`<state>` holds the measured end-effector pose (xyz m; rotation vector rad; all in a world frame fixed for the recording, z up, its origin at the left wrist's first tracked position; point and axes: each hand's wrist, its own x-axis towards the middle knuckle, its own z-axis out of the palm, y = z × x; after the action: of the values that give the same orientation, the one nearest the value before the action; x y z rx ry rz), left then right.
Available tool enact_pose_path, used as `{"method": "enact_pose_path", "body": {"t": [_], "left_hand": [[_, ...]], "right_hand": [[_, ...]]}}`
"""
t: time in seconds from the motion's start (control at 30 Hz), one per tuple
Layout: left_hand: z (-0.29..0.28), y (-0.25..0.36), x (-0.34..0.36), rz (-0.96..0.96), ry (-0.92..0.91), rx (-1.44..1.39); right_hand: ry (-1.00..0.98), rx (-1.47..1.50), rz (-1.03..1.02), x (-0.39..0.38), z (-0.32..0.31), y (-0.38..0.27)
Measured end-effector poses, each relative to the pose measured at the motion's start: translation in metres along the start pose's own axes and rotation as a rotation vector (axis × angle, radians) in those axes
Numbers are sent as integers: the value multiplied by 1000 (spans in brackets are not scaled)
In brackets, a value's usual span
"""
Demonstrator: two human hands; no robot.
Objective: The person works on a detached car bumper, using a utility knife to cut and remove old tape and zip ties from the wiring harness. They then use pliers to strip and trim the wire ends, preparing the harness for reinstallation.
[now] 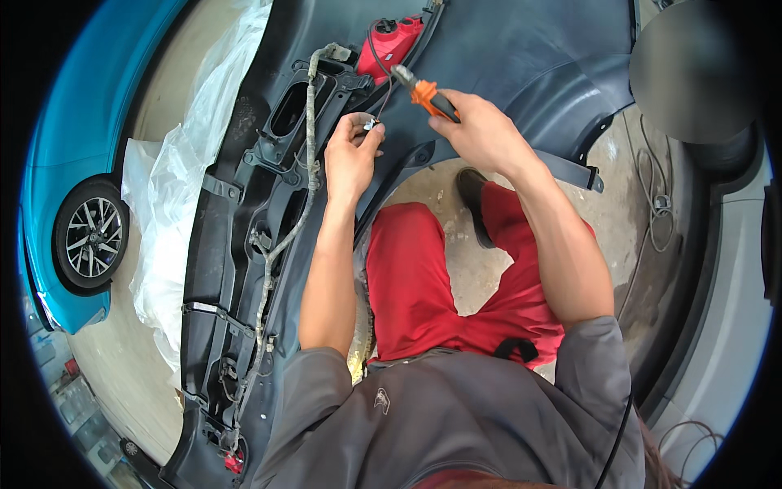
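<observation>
A dark grey car bumper (521,57) lies inside-up on the floor in front of me. My left hand (352,155) pinches a small connector with thin dark wires (373,124) at the bumper's inner edge. My right hand (481,130) grips pliers with orange and black handles (428,95), their jaws pointing up-left toward a red lamp unit (391,45). A taped wiring harness (309,130) runs along the bumper's inner frame, to the left of my left hand.
A blue car with an alloy wheel (91,236) stands at the far left. Clear plastic sheeting (175,187) lies under the bumper's left side. Loose cables (656,196) trail on the concrete floor at right. My red trousers and dark shoe (472,204) are below my hands.
</observation>
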<state>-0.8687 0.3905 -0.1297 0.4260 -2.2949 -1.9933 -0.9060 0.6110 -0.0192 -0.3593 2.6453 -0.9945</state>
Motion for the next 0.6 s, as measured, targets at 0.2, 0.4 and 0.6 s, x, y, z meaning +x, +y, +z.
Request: {"method": "enact_pose_path", "body": {"t": [0.2,0.4,0.6], "left_hand": [[-5,30,-15,158,119,-65],[-3,39,-18,337,273,57],[-4,47,-22,481,328,205]], "right_hand": [[-177,-184,87,-8,-10,-25],[-196,-152,14,-7,-2,-27],[-101,-144,-86,-6,10,-17]]}}
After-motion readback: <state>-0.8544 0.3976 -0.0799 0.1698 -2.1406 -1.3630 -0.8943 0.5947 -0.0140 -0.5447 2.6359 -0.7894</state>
